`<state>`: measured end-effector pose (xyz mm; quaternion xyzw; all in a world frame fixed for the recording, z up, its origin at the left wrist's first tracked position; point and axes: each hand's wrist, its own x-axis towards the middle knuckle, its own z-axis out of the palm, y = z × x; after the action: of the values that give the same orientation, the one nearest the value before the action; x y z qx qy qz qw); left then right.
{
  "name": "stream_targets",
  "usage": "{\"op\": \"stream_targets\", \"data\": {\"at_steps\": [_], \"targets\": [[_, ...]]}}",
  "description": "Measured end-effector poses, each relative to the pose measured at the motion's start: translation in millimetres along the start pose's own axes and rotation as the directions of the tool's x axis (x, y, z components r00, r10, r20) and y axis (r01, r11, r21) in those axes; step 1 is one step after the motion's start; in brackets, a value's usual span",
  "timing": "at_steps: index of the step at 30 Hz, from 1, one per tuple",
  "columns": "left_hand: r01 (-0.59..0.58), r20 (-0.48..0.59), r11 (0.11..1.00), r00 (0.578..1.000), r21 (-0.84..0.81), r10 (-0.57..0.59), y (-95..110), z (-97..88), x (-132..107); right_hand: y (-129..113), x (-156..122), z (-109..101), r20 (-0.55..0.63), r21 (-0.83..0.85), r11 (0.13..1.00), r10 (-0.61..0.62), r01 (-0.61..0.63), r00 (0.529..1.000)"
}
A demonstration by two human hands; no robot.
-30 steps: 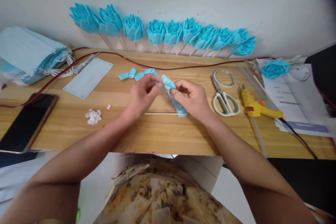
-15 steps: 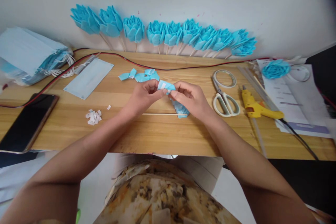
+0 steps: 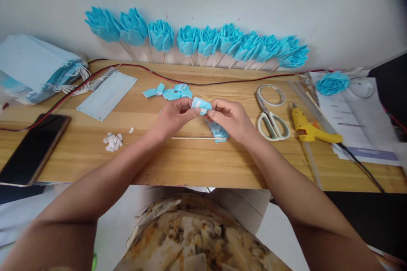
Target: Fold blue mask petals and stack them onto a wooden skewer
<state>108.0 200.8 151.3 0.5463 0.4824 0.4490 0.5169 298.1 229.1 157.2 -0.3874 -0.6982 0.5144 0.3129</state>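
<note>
Between my two hands, above the middle of the wooden table (image 3: 197, 165), is a small folded blue fabric piece (image 3: 201, 103) with white patches on it. My left hand (image 3: 179, 114) pinches its left end between thumb and fingers. On its right end, my right hand (image 3: 227, 116) is closed in a similar pinch. Under the right hand lies a blue bundle (image 3: 219, 132), partly hidden by the fingers. A thin wooden stick (image 3: 193, 138) rests on the table just below the hands. Several cut blue pieces (image 3: 173, 92) lie behind my left hand.
Blue fabric flowers (image 3: 187, 40) on sticks lean along the wall. Scissors (image 3: 270, 120), a tape roll (image 3: 278, 95) and a yellow glue gun (image 3: 310, 129) lie to the right. At left are a phone (image 3: 34, 148), white scraps (image 3: 113, 141), a flat mask (image 3: 108, 95) and a mask stack (image 3: 38, 63).
Both hands keep their hold on the blue fabric piece, which looks tilted slightly differently. The whole view has shifted a little; nothing on the table has been moved.
</note>
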Motion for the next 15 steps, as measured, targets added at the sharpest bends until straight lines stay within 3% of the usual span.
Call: {"op": "stream_targets", "data": {"at_steps": [3,10,15], "targets": [[-0.001,-0.020,1.000,1.000,0.006,0.001,-0.6,-0.8,0.6,0.6,0.4,-1.3,0.024,0.054,0.998,0.011,-0.012,1.000],[-0.078,-0.046,0.997,0.996,0.000,0.078,-5.4,-0.9,2.8,5.2,2.9,1.0,-0.064,0.036,0.999,-0.009,0.011,0.998],[-0.177,-0.204,0.984,0.963,0.026,0.179,-8.3,-0.2,2.4,5.6,3.7,1.3,-0.135,0.029,1.000,-0.005,0.009,0.991]]}}
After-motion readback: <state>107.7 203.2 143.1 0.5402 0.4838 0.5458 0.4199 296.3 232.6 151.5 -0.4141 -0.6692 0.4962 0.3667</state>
